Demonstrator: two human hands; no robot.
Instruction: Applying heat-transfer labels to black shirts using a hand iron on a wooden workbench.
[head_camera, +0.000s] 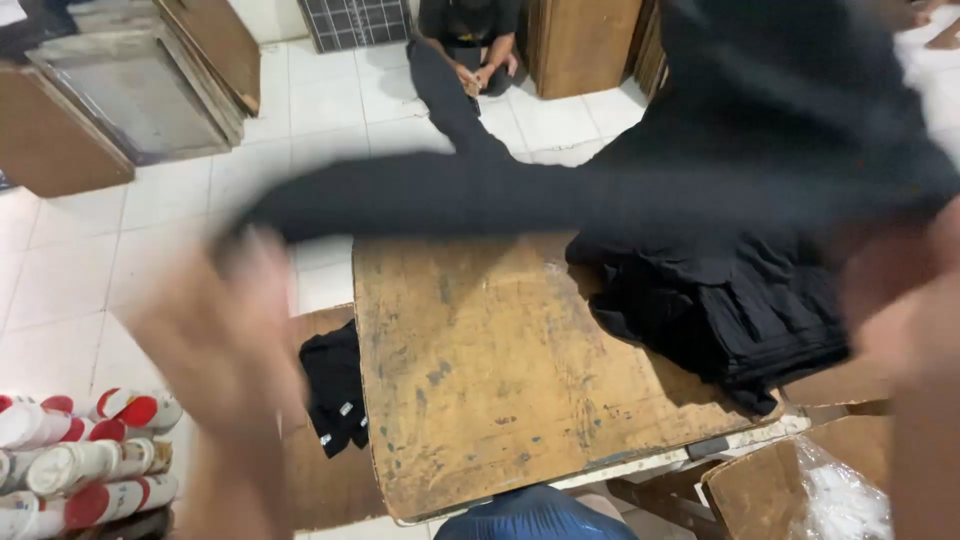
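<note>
Black garment (600, 190) stretched mid-air between both hands above worn wooden table (480, 380); left hand (225, 340) and right hand (905, 300) blurred, grips unclear.

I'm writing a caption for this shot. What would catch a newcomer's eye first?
A black garment, blurred, stretches across the middle between the left hand and right hand. Below lies a worn wooden board with a stack of black clothes on its right.
</note>
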